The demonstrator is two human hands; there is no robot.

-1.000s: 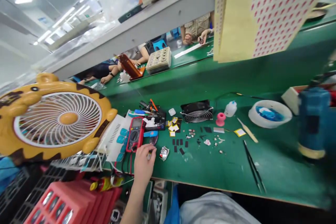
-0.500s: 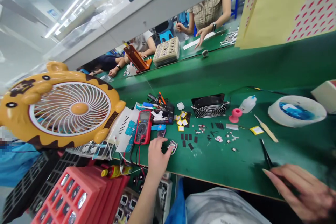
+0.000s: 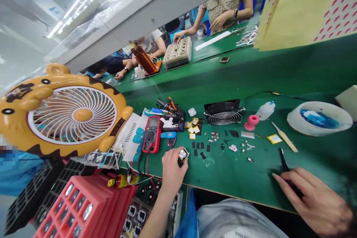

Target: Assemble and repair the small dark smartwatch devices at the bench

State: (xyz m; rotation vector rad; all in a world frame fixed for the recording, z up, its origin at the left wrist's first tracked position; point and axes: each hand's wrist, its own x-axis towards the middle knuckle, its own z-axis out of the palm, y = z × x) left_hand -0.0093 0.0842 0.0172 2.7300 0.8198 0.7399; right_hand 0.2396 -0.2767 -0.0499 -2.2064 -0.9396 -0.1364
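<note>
My left hand (image 3: 173, 165) pinches a small shiny watch case (image 3: 183, 154) between thumb and fingers, at the near side of the green bench. Its silvery face is turned up, and the fingers hide part of it. Over on the right, my right hand (image 3: 312, 197) is closed around black tweezers (image 3: 283, 159), whose tips point up and away from me. Black rectangular pads (image 3: 202, 145) lie to the right of the watch case. Beyond them are small loose parts (image 3: 214, 136) and yellow-edged battery cells (image 3: 193, 130).
A red multimeter (image 3: 152, 134) and a tiger-shaped fan (image 3: 83, 115) stand left. Behind are a black cooling fan (image 3: 224, 112), a pink stand (image 3: 251, 122), a bottle (image 3: 264, 110) and a white tub (image 3: 319, 119). Red foam trays (image 3: 83, 193) are lower left. Co-workers sit across the bench.
My left hand has closed on the watch case and tilted it up from the bench. My right hand has shifted slightly left with the tweezers. A co-worker's hand now reaches into the beige tray.
</note>
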